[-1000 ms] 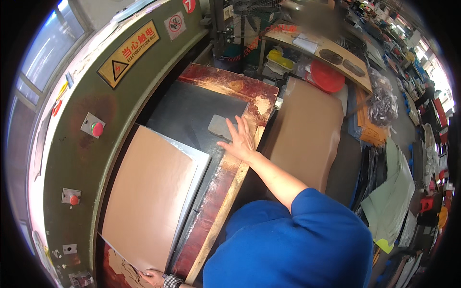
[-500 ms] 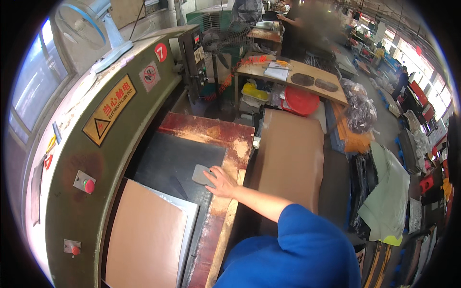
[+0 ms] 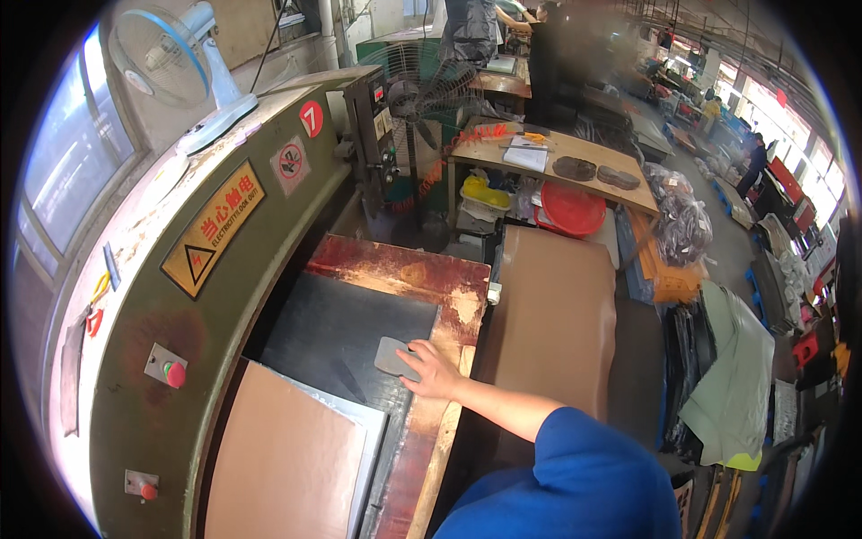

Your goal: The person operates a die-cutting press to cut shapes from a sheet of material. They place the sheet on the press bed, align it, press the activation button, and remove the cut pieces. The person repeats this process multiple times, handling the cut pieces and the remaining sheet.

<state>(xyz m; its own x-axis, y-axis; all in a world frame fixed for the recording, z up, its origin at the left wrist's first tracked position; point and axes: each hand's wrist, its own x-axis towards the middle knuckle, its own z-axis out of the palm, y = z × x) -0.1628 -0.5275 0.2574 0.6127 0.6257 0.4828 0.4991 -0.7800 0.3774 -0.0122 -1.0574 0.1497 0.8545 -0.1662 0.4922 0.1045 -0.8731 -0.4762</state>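
Observation:
My right hand [image 3: 435, 369] reaches in from the lower right, its arm in a blue short sleeve. Its fingers are closed on the right end of a flat grey block [image 3: 392, 357] with rounded corners; what the block is made of I cannot tell. The block is over the black board [image 3: 350, 314] on the bed of a green press-like machine, near the board's right edge. Just below, a brown sheet [image 3: 287, 449] lies over a whitish sheet [image 3: 371, 422] on the same bed. My left hand is out of view.
The machine's green beam [image 3: 215, 305] with red buttons runs along the left, a fan [image 3: 215, 99] on top. A worn red-brown border [image 3: 395, 269] edges the board. Right of it lies a long brown sheet [image 3: 557, 314]. Behind stands a wooden table [image 3: 503, 162] with dark cut pieces.
The whole view has shifted a little, so everything sits lower and further right. My right hand keeps the grey block at about the same place over the board.

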